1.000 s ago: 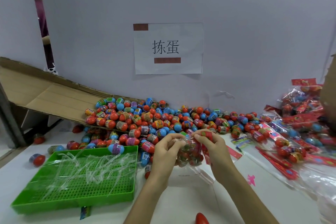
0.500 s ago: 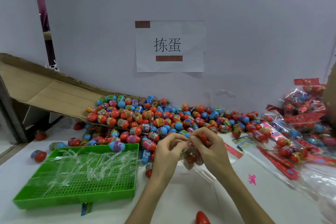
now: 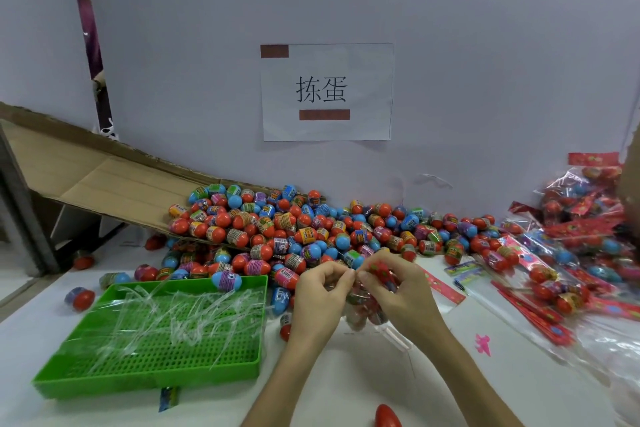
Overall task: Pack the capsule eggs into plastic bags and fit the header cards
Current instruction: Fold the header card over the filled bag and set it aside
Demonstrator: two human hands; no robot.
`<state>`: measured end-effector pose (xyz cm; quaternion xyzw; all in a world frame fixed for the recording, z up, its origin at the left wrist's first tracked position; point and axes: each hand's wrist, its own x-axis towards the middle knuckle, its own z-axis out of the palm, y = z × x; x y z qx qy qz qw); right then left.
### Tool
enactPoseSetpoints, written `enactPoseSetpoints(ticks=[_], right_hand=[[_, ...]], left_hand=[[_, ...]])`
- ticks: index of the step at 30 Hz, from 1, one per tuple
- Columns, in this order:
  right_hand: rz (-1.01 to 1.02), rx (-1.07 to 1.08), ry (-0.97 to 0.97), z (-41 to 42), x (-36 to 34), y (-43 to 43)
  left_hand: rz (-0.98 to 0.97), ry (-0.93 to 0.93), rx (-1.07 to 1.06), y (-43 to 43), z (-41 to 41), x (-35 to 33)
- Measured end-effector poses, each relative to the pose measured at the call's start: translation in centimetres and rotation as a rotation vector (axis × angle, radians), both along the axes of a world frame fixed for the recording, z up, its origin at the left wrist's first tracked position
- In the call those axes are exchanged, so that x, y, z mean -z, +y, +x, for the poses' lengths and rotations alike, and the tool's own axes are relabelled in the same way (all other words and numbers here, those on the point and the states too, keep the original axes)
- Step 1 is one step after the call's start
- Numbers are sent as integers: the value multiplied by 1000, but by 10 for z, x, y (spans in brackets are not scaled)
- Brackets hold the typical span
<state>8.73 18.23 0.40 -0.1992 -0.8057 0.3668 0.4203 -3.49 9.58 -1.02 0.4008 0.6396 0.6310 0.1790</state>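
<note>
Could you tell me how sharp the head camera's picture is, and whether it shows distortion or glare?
Head view, centre: sign and eggs are sharp. Head view, right edge: packed bags smear soft. Head view, left: the cardboard edge bows slightly from the wide lens. Head view, tray: clear strips catch glints.

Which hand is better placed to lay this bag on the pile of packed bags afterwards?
Probably the right hand: it pinches the red header card on the bag, and the packed bags lie on its side; the left hand is farther away.
</note>
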Motion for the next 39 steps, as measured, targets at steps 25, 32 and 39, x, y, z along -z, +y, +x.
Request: enactPoseSetpoints(ticks=[25,32,39], right_hand=[[-222,52,99,5,-3,15],[-167,6,28,3,2,17],[-319,-99,-9,9,-6,17]], left_hand=[[4,-375,132,-3,1,-5],[18,-285,-45,-4,2,-7],[76,-290,-24,-8,2,-9]])
